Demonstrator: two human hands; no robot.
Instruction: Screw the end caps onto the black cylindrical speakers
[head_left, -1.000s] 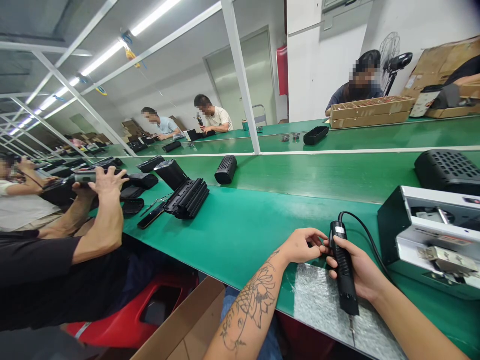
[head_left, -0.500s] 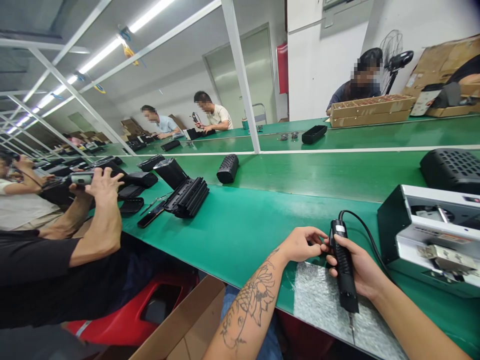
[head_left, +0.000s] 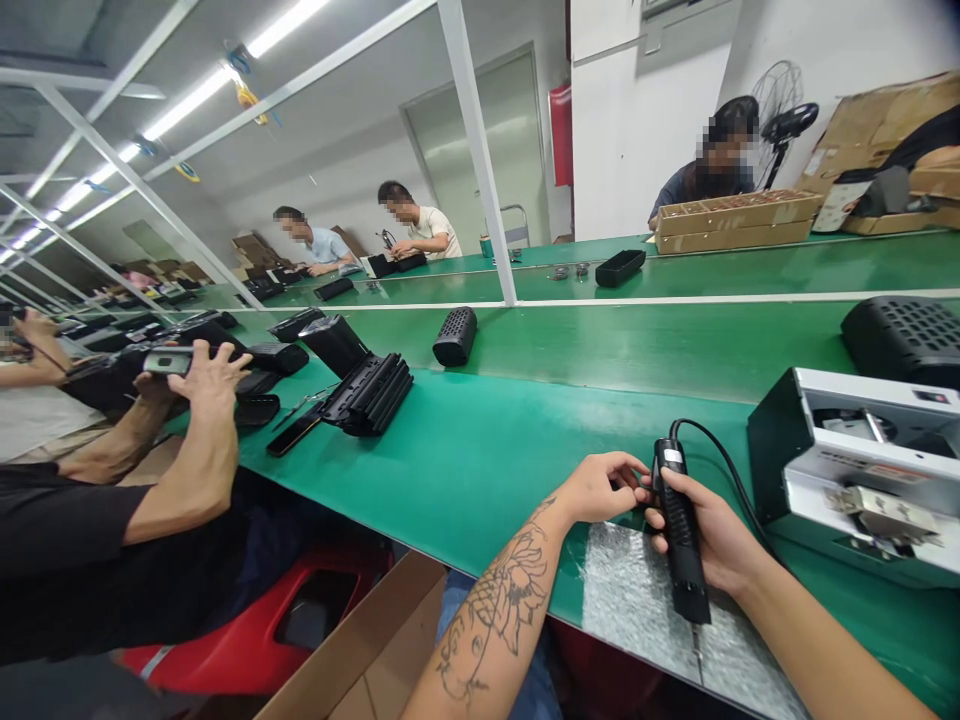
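Observation:
My right hand [head_left: 716, 535] is wrapped round a black electric screwdriver [head_left: 681, 545]. Its bit points down over a grey foam-like sheet [head_left: 622, 580] at the bench's front edge, and a black cable loops from the top. My left hand [head_left: 604, 487], at the end of a tattooed forearm, is beside the screwdriver's upper end. Its thumb and fingers are bent together in a pinch; whatever is between the fingertips is partly behind the screwdriver and cannot be made out. Right of my right hand stands a black-and-white machine [head_left: 847, 470], probably a screw feeder.
Black housing parts [head_left: 367, 395] and a phone-like object [head_left: 296, 430] lie left on the green bench [head_left: 465, 470]. A perforated black case [head_left: 455, 337] is farther back. At left, a co-worker's raised hand [head_left: 206, 375] is by a device. A white post [head_left: 476, 150] rises behind the bench.
The view has shifted very slightly. My hands and the screwdriver keep nearly the same pose. The co-worker's hand at left has moved a little.

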